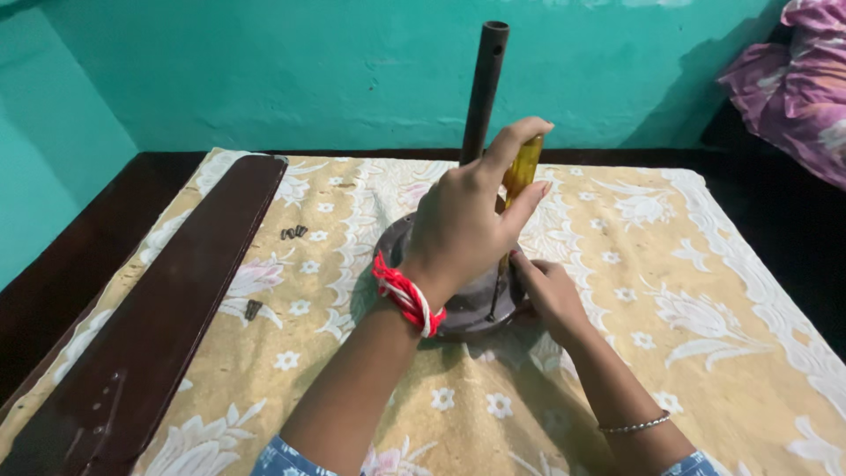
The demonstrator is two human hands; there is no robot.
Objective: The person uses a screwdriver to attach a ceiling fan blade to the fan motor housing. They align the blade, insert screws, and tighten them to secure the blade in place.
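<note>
My left hand (463,220) wraps the translucent yellow handle of a screwdriver (520,172), fingers closed around it and thumb pressed over its top. Its thin metal shaft runs down to the round dark metal fan motor housing (397,242), which sits near the middle of the table on a beige cloth with white flowers (687,291). My right hand (546,291) lies against the housing's near-right rim, fingers curled and steadying the tip of the shaft where it meets the metal; the screw itself is hidden from me. A dark metal tube (485,88) rises upright from the housing, towards the far edge. I judge I am working a screw on the housing; next it calls for firm downward pressure and a straight shaft. A long dark brown fan blade (176,317) lies along the left edge, small dark screws (293,233) beside it.
</note>
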